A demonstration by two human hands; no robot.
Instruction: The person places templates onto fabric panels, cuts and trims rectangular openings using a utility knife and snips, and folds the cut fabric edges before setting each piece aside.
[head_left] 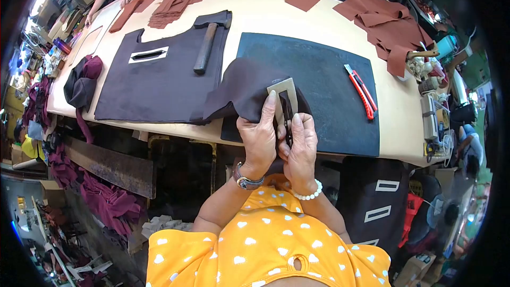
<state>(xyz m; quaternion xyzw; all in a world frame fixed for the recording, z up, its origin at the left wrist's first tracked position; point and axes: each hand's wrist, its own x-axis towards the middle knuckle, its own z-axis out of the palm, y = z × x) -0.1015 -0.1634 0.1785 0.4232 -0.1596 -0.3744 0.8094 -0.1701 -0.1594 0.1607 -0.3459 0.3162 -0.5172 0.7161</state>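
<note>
A dark fabric piece (244,87) is raised at the table's front edge, with a pale rectangular frame (289,86) around a slot on it. My left hand (258,141) pinches the fabric, its thumb on the frame's left side. On the frame's lower right, my right hand (300,146) has its fingers closed, with a small dark object between them that I cannot make out. To the left lies a stack of dark fabric (159,85) with a pale slotted frame (149,55) and a hammer (205,49) on top. A red utility knife (361,93) rests on the dark mat (329,69).
Reddish-brown fabric pieces (390,24) lie at the back right, and more (172,0) at the back left. A co-worker's hand (126,1) is at the far left edge. Dark and maroon cloth (82,82) sits at the table's left end.
</note>
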